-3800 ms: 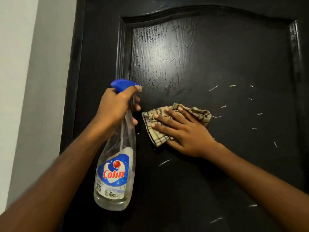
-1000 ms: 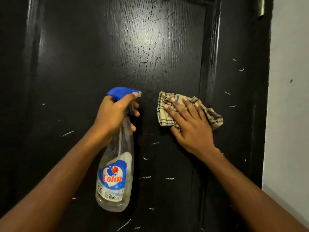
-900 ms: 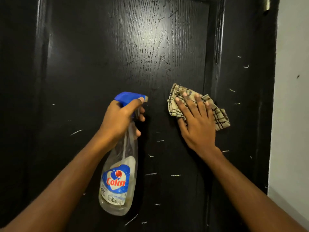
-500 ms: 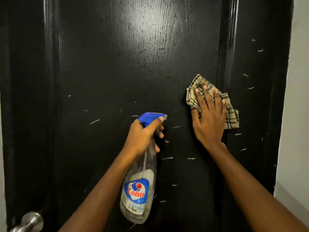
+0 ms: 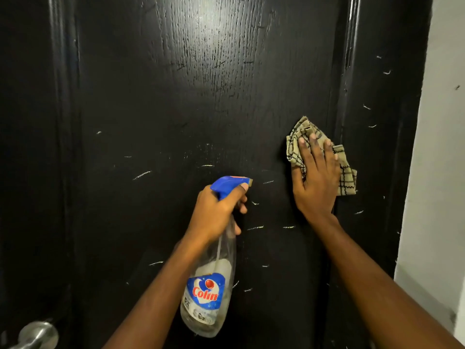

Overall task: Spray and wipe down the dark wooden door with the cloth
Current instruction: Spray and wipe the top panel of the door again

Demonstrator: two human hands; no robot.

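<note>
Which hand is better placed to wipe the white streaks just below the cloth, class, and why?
Right. The right hand presses the checked cloth flat on the door, just above those white streaks; the left hand grips the Colin spray bottle and holds no cloth.

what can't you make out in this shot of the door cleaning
Head view only:
- Door handle: cut off by the bottom left corner.
- Spray bottle: small print on the label is too small to read; the trigger is hidden by the left hand.
- Middle of the cloth: hidden under the right hand.
</note>
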